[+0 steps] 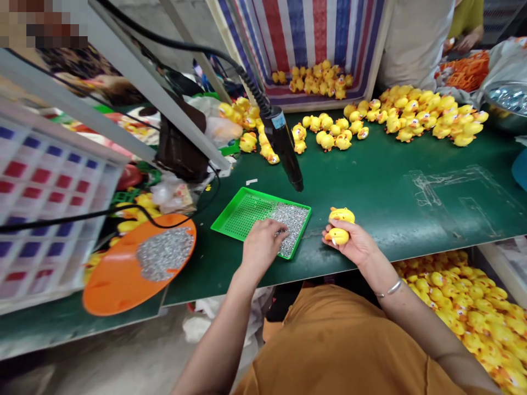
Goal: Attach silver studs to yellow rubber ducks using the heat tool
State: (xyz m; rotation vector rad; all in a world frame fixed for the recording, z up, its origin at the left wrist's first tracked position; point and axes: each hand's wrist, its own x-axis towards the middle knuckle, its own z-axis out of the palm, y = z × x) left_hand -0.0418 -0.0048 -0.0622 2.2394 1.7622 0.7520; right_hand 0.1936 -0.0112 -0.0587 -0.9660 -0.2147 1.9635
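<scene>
My left hand (pixel 263 244) is over the green tray (pixel 242 215), its bent fingertips down among small silvery metal pieces (pixel 293 219) that look like screws. The thumb and fingers are drawn together; what they pinch, if anything, is too small to make out. In my right hand (pixel 359 244) are two yellow toy ducks, one duck (pixel 343 215) lying above the other duck (pixel 338 236), with fingers wrapped beneath them. Between and beyond the hands, a black electric screwdriver (pixel 284 145) hangs tip down from its cable above the green table (pixel 370 181).
An orange dish (pixel 119 274) with more silvery pieces stands at left beside a plastic crate (pixel 53 203). Toy ducks (pixel 428 112) are heaped along the table's far side; more ducks (pixel 473 307) fill a bin below right. A striped-lined box (pixel 317 33) stands behind. Other people sit nearby.
</scene>
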